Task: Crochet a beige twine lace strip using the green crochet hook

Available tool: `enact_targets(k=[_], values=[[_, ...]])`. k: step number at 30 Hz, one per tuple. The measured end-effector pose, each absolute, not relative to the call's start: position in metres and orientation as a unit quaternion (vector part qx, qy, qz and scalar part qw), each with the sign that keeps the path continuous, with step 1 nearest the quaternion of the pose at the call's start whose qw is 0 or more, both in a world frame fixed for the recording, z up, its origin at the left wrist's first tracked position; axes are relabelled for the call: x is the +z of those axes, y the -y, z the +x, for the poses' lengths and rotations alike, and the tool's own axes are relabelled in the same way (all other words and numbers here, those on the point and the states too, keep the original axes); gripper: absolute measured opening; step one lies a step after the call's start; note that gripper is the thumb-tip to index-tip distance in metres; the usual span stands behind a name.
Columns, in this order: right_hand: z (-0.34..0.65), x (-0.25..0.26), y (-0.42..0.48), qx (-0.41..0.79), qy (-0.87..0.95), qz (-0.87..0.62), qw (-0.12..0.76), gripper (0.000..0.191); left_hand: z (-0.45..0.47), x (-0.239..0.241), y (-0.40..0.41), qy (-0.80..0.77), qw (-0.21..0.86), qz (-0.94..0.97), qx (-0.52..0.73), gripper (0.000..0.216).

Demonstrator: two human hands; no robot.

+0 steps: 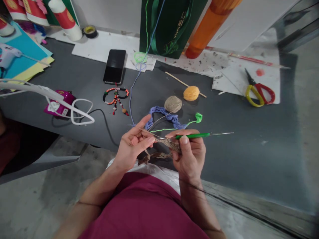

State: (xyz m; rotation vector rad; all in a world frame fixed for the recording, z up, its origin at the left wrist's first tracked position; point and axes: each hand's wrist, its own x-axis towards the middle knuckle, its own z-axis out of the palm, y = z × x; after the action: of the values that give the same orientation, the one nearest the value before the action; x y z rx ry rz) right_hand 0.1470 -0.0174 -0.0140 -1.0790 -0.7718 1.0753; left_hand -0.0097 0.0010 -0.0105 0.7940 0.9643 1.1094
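Crochet strip (pixel 171 143), beige and thin, is held up between the two hands at the near side of the tabletop (pixel 249 159). It looks like one stitch is being made now. The right hand (pixel 190 159) has a narrow grip, closed around the green crochet hook (pixel 193 136), and the strip is bunched just left of its thumb. The left hand (pixel 127 149) has a narrow grip too, pinching by the strip's left end. Beige yarn (pixel 163 117) runs from the beige yarn ball (pixel 172 104), on the far side of the hands, toward the left fingers. I think the next move calls for snug yarn and a small, slow pull, so the loop does not slip off
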Motion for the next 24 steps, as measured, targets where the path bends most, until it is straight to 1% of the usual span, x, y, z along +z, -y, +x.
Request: enact_targets(k=[5,9,12,18,24], values=[[0.150,-0.016,0.020,0.470,0.363,-0.472,0.652,0.015,-0.009,-0.009,0.000,-0.436,0.664,0.353,0.494,0.063],[0.154,-0.018,0.023,0.447,0.411,-0.456,0.651,0.006,-0.010,-0.009,0.000,-0.436,0.648,0.365,0.507,0.053],[0.156,-0.017,0.025,0.416,0.455,-0.448,0.648,0.006,-0.010,-0.010,0.000,-0.445,0.633,0.381,0.506,0.046],[0.161,-0.013,0.028,0.303,0.567,-0.444,0.624,0.013,-0.009,-0.008,0.002,-0.465,0.603,0.403,0.508,0.054],[0.160,-0.012,0.031,0.202,0.645,-0.432,0.597,0.030,-0.008,-0.005,0.004,-0.468,0.593,0.411,0.511,0.060]])
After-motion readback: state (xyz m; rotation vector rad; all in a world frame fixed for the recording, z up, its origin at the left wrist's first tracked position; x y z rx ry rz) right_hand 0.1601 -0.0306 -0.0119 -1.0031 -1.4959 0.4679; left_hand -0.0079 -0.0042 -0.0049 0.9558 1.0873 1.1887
